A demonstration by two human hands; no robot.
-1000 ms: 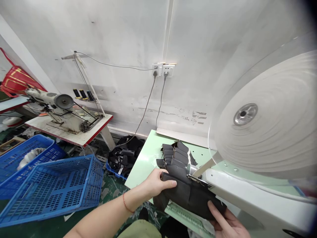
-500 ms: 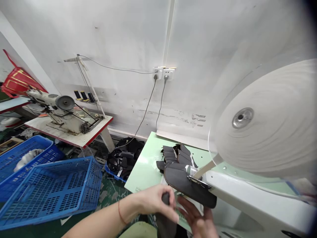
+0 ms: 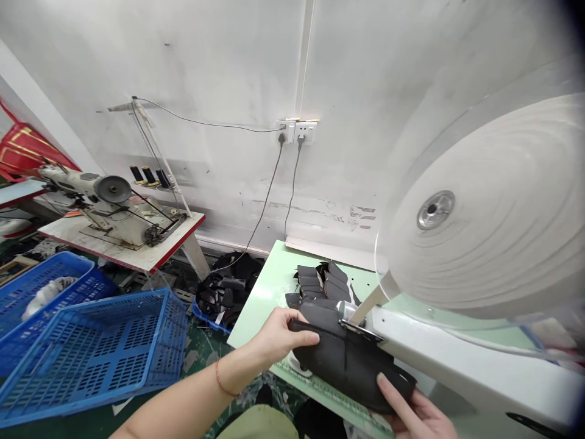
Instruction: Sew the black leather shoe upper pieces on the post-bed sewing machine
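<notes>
A long dark leather-like piece with a rounded end (image 3: 347, 363) is stretched between my hands above the front of the pale green table (image 3: 256, 305). My left hand (image 3: 287, 335) pinches its left end, thumb on top. At the right end, my right hand (image 3: 414, 408) grips it with the thumb above and the fingers partly hidden beneath. Right behind it, another dark piece (image 3: 320, 314) lies by the metal guide (image 3: 361, 329) of a white machine (image 3: 425, 335). Several dark pieces (image 3: 315, 280) are heaped farther back on the table.
A large roll of white tape (image 3: 493, 213) stands at the right, its strip leading down to the machine. Left are blue crates (image 3: 150, 341) and a sewing machine (image 3: 114, 201) on its table. A bin of black scraps (image 3: 228, 292) sits beside the green table.
The dark piece, held low and upright before, is now raised and spread out sideways. My right hand has moved right and closed on its end. The view has shifted slightly.
</notes>
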